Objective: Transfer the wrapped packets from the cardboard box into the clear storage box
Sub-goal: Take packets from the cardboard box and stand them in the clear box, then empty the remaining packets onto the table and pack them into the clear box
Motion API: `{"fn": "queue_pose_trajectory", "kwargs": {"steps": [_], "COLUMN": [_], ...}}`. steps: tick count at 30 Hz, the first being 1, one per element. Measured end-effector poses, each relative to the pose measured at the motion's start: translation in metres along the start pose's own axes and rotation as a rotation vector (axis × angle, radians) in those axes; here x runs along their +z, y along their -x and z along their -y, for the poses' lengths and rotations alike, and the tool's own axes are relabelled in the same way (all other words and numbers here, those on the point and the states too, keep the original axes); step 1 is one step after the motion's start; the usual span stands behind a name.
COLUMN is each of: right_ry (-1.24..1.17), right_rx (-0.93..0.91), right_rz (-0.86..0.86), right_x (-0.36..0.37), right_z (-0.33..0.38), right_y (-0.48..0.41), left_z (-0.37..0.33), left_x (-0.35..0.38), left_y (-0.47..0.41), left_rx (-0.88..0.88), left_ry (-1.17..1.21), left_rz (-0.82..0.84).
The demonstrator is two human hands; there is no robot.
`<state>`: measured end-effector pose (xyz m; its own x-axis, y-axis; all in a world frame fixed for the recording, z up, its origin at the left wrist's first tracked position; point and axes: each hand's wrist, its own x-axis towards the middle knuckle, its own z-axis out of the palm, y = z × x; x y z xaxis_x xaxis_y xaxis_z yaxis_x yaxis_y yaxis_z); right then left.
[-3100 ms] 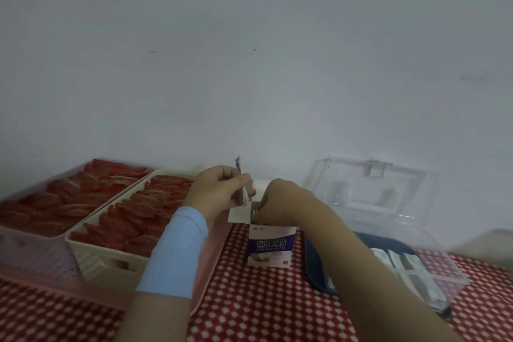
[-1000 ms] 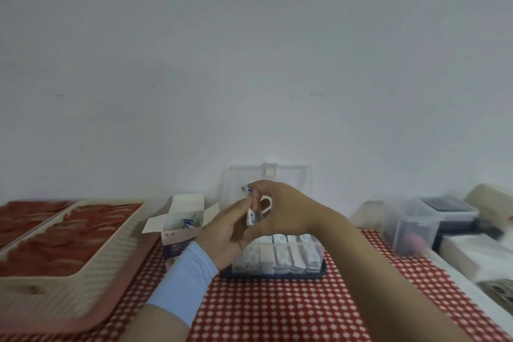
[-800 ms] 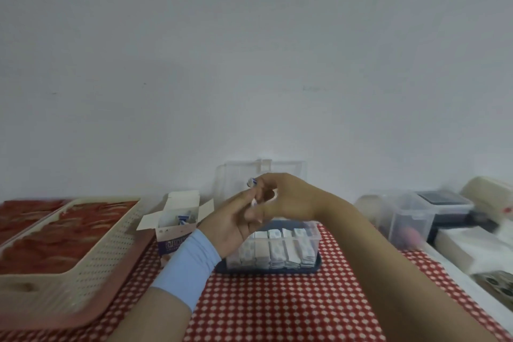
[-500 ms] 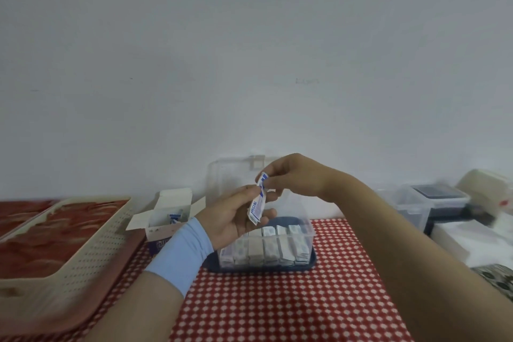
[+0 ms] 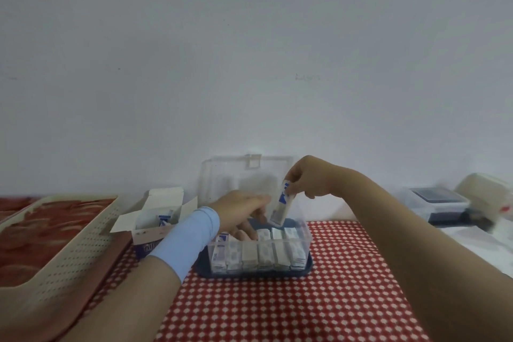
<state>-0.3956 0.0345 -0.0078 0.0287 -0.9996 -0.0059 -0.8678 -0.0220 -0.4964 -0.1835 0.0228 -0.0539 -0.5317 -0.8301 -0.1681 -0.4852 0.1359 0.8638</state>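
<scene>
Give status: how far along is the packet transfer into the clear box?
Done: a row of packets stands along the front wall of the clear storage box, with more behind it. In hand: the right hand pinches one packet above the box while the left hand reaches inside. Left: some blue-marked packets show in the open cardboard box; their count is hidden.
</scene>
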Motion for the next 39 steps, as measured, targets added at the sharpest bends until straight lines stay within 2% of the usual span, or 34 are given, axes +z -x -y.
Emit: {"fn": "queue_pose_trajectory", "kwargs": {"steps": [3, 8, 15, 18, 22, 26, 39], "right_ry": [0.187, 0.315, 0.444, 0.500, 0.549, 0.601, 0.494], "right_rx": [0.011, -0.025, -0.040, -0.029, -0.018, -0.013, -0.060], "right_rz": [0.085, 0.202, 0.266, 0.258, 0.220, 0.184, 0.097], "right_x": [0.011, 0.035, 0.059, 0.067, 0.074, 0.079, 0.070], "right_z": [0.000, 0.004, 0.001, -0.001, -0.002, -0.003, -0.003], "right_y": [-0.006, -0.017, -0.022, -0.023, -0.025, -0.024, -0.018], "left_z": [0.004, 0.012, 0.018, 0.018, 0.019, 0.024, 0.017], "left_x": [-0.001, 0.009, 0.018, 0.022, 0.032, 0.036, 0.037], "left_y": [-0.008, -0.013, -0.011, -0.011, -0.014, -0.019, -0.017], "left_rx": [0.142, 0.205, 0.246, 0.261, 0.227, 0.198, 0.202], "left_ry": [-0.332, -0.537, -0.624, -0.725, -0.727, -0.748, -0.787], "left_rz": [-0.184, -0.125, 0.009, 0.066, 0.149, 0.159, 0.174]}}
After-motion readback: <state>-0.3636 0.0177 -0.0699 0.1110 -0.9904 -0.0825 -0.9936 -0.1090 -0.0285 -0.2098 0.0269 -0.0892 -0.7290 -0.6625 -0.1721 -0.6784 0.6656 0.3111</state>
